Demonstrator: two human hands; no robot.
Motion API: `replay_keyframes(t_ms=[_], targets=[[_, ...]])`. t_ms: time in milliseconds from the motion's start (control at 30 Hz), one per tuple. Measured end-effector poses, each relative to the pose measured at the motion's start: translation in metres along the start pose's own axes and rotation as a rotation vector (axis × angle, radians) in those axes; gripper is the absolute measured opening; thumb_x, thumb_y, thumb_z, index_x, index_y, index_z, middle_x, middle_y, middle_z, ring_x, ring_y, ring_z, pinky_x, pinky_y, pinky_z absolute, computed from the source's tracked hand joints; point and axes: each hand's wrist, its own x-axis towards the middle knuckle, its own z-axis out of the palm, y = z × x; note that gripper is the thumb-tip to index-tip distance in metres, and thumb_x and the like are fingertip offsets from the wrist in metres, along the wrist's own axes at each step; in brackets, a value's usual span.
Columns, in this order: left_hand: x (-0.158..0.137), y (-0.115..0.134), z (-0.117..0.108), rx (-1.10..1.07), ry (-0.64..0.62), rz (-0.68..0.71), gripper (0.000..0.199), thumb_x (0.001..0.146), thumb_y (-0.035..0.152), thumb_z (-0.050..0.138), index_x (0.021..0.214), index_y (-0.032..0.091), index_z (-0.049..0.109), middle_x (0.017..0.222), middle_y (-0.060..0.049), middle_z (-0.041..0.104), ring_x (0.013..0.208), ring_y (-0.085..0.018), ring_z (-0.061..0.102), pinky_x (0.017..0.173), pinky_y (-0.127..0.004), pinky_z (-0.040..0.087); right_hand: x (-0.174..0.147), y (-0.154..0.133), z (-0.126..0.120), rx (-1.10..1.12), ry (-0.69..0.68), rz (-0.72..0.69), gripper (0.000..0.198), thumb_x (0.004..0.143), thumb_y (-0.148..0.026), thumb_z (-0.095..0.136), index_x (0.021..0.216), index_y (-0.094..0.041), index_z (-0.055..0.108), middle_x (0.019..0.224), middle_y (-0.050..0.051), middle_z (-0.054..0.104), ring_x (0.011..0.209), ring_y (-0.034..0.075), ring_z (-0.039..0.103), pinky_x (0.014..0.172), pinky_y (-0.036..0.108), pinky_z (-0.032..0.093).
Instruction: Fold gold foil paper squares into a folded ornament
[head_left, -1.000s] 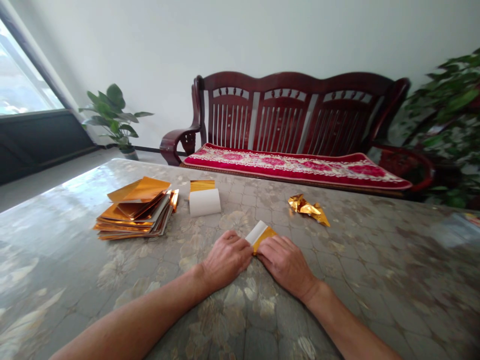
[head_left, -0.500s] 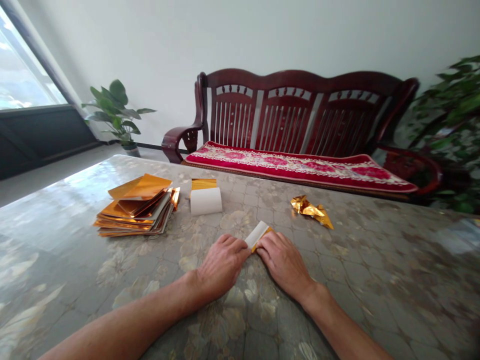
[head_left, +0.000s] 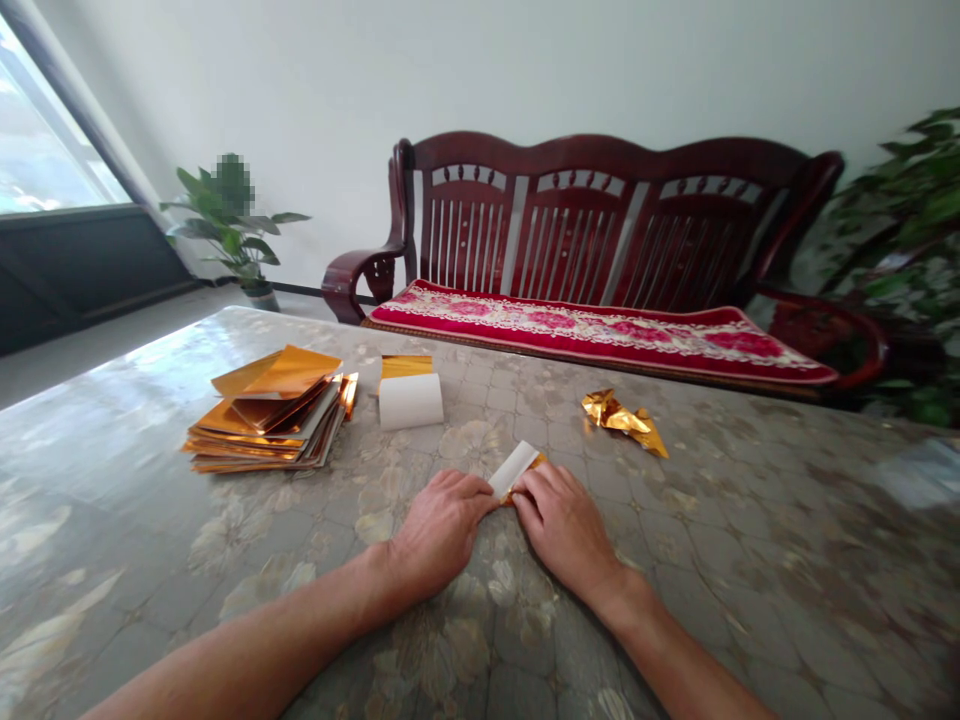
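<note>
Closest to my camera, the left forearm (head_left: 277, 640) and right forearm (head_left: 679, 640) reach in from the bottom corners over the floral-patterned worktop (head_left: 720, 520). At their ends I have the left hand (head_left: 442, 520) and the right hand (head_left: 562, 520) nearly together, both pinched on one folded piece of gold-foil paper (head_left: 514, 470) lying aslant on the worktop between them. Its pale backing faces me, with a gold edge showing beside my right fingers; my left thumb and forefinger are at its near left corner, though the exact grip underneath I can't make out.

Far off to my right, a clear plastic bag (head_left: 919, 472) lies by the frame's edge, blurred. Well to the left sits an uneven stack of gold-foil sheets (head_left: 259, 435). A little beyond the hands, on the right, is a crumpled piece of gold foil (head_left: 622, 418); on the left, near the stack, a curled foil sheet (head_left: 411, 402) shows its white back.

Past the worktop I see a dark-red wooden bench (head_left: 574, 240) with a red floral runner (head_left: 600, 330) along its seat, and a potted plant (head_left: 225, 232) to its left.
</note>
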Motion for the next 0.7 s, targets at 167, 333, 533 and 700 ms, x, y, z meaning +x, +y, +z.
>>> replay_keyframes(t_ms=[167, 333, 533, 700], targets=[[0.0002, 0.0004, -0.0012, -0.009, -0.009, -0.024, 0.032, 0.092, 0.01, 0.05, 0.11, 0.024, 0.072, 0.109, -0.003, 0.071, 0.099, -0.02, 0.062, 0.094, -0.036, 0.048, 0.0003, -0.0001, 0.0021, 0.009, 0.009, 0.016, 0.009, 0.092, -0.018, 0.055, 0.085, -0.021, 0.059, 0.091, 0.005, 0.061, 0.09, 0.022, 0.053, 0.078, 0.033, 0.04], [0.0001, 0.0006, -0.0038, -0.005, -0.027, -0.01, 0.034, 0.089, 0.006, 0.049, 0.109, 0.023, 0.072, 0.113, -0.003, 0.071, 0.103, -0.02, 0.063, 0.097, -0.035, 0.048, 0.0008, -0.0005, 0.0016, 0.037, 0.019, 0.027, 0.01, 0.091, -0.017, 0.056, 0.082, -0.022, 0.058, 0.09, 0.004, 0.061, 0.089, 0.021, 0.053, 0.077, 0.032, 0.04], [-0.0027, 0.0012, -0.0039, 0.074, -0.067, 0.046, 0.03, 0.091, 0.008, 0.049, 0.109, 0.021, 0.07, 0.111, -0.005, 0.071, 0.101, -0.02, 0.063, 0.095, -0.033, 0.048, 0.0013, -0.0004, 0.0024, 0.043, 0.029, 0.034, 0.012, 0.091, -0.018, 0.057, 0.08, -0.022, 0.057, 0.09, 0.004, 0.062, 0.087, 0.021, 0.054, 0.076, 0.032, 0.039], [-0.0017, 0.0019, -0.0074, 0.097, -0.097, 0.073, 0.028, 0.091, 0.009, 0.049, 0.107, 0.02, 0.069, 0.106, -0.005, 0.069, 0.102, -0.02, 0.061, 0.095, -0.033, 0.047, 0.0024, 0.0002, 0.003, 0.041, 0.012, 0.057, 0.011, 0.091, -0.019, 0.059, 0.081, -0.022, 0.057, 0.09, 0.004, 0.063, 0.087, 0.022, 0.055, 0.076, 0.032, 0.039]])
